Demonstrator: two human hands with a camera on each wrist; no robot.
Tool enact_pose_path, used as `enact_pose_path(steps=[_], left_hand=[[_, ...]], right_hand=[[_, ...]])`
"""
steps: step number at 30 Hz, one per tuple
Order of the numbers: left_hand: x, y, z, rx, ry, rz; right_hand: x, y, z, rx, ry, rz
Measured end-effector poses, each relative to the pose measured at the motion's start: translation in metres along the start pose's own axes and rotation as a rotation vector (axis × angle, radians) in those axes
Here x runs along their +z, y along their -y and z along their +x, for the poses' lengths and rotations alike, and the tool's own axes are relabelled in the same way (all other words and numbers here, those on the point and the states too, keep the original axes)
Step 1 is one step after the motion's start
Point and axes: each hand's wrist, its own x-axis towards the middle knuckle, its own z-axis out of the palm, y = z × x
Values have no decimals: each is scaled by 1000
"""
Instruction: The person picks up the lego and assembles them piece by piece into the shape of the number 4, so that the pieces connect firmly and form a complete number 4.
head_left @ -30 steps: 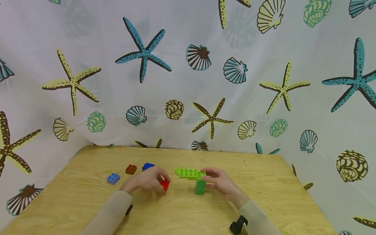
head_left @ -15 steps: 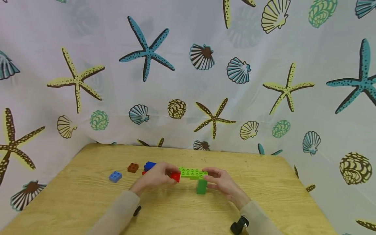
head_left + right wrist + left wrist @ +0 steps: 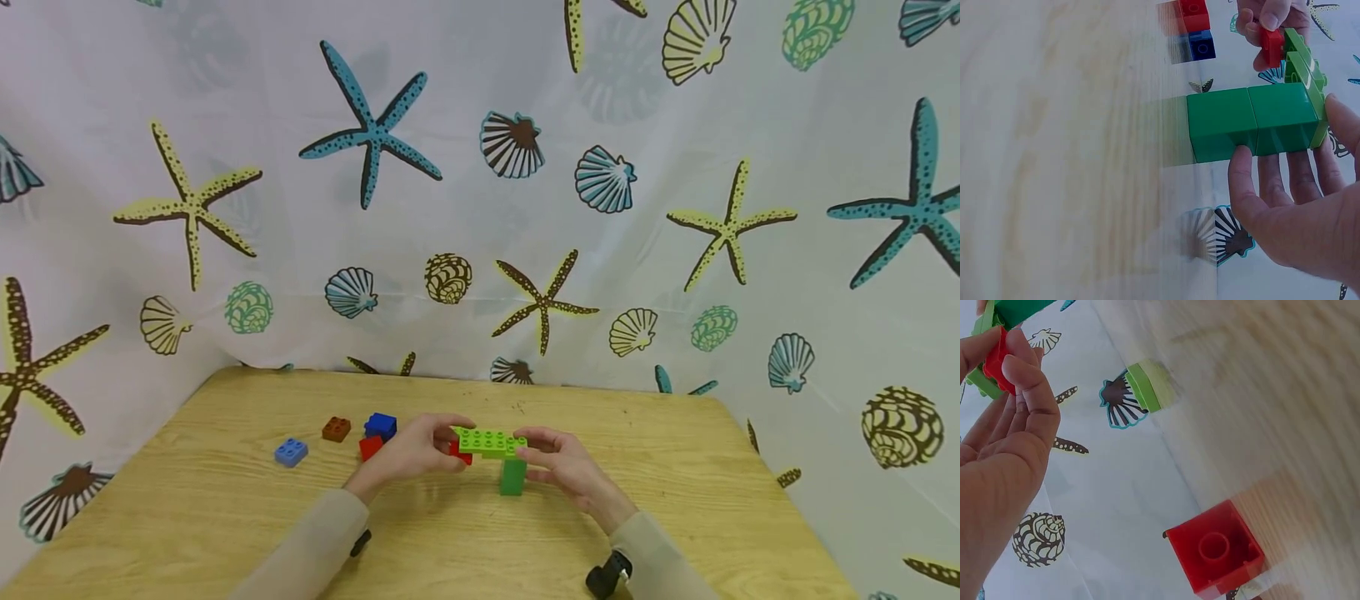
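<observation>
My left hand [image 3: 416,454] pinches a red brick [image 3: 999,361] between thumb and fingers. In the head view the brick sits right at the underside of the left end of a lime plate [image 3: 483,442]. Two stacked green bricks [image 3: 1252,122] stand upright on the table and carry the lime layers, which overhang to the left. My right hand [image 3: 570,475] holds this structure at its right end, thumb on one side and fingers on the other. Only the lower edge of the held red brick [image 3: 460,457] shows in the head view.
Left of the structure, another red brick [image 3: 371,448] lies with its hollow side showing in the left wrist view. Dark blue [image 3: 381,427], brown [image 3: 336,429] and light blue bricks [image 3: 291,452] lie farther left. A lime piece [image 3: 1143,387] rests on the wooden table [image 3: 675,475]. A patterned curtain hangs behind.
My left hand has carried the red brick rightward to the lime plate's left end, uncovering the other red brick. My right hand has stayed at the structure.
</observation>
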Motion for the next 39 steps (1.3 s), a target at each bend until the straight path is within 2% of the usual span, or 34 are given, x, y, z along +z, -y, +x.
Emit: enact_pose_path(steps=[14,23,29,39], left_hand=[[6,0,6,-67,13,-202],[4,3,10,-94,47,-380],[1,-2,10,-98,74,-469],[2,-3,13,-114,47,-471]], right_hand=[[2,-1,0,-4,-1,-11],[0,-1,2,-16,-1,-27],[-2,1,3,-18,20,-24],[-3,0,3,-13,24,-40]])
